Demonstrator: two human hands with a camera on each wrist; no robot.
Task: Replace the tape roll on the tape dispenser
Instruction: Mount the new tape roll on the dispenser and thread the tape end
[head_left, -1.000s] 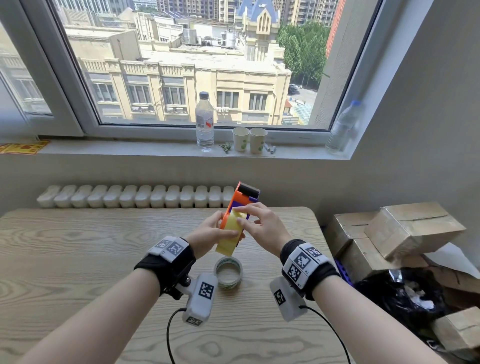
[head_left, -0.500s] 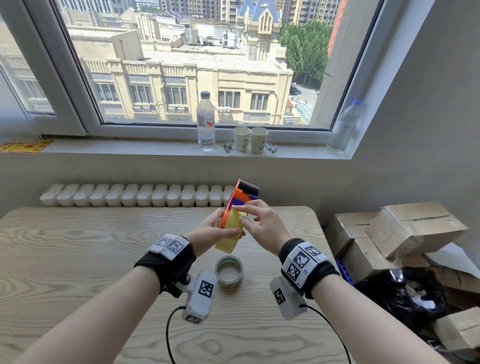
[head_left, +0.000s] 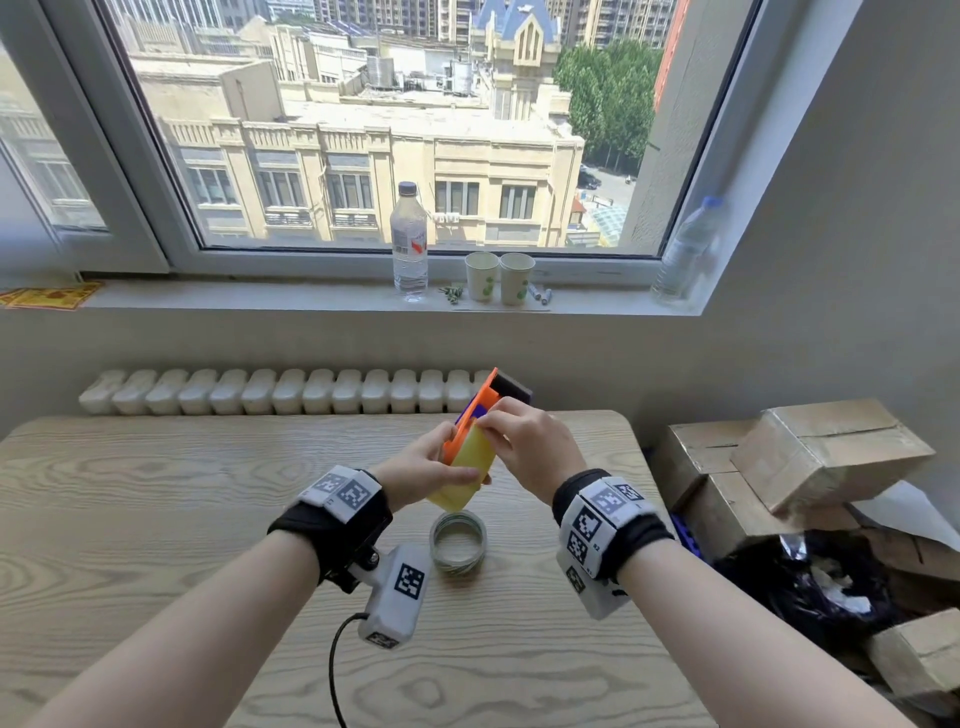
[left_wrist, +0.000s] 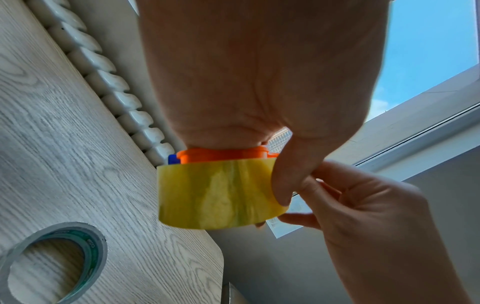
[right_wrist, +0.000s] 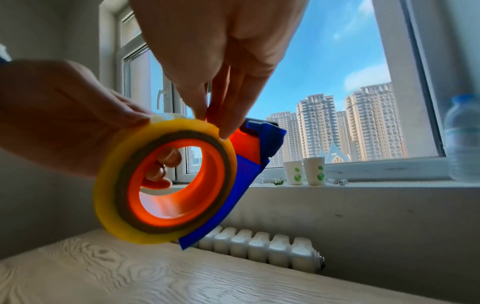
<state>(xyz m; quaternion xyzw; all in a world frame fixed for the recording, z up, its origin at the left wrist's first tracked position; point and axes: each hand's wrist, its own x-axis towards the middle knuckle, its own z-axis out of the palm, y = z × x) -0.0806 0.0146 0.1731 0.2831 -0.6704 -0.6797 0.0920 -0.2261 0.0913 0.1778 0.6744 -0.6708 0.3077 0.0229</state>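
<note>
My left hand (head_left: 421, 467) grips the orange and blue tape dispenser (head_left: 485, 402) above the table, its fingers showing through the orange hub (right_wrist: 207, 185) and its thumb lying on the yellow tape roll (head_left: 465, 470). That roll (right_wrist: 114, 174) sits around the hub. My right hand (head_left: 524, 441) pinches at the roll's upper rim, where a clear strip of tape (left_wrist: 285, 218) lifts off the yellow roll (left_wrist: 215, 191). A thin, nearly used-up roll (head_left: 458, 540) lies flat on the wooden table (head_left: 156, 519) just below my hands.
A white radiator (head_left: 280, 392) runs along the table's far edge. On the windowsill stand a water bottle (head_left: 410, 244), two paper cups (head_left: 498, 278) and a second bottle (head_left: 685, 249). Cardboard boxes (head_left: 810, 457) and a black bag (head_left: 810, 587) crowd the floor at right.
Almost nothing: both hands and the dispenser stay in nearly the same spot, with the right fingertips still working at the roll's upper rim.
</note>
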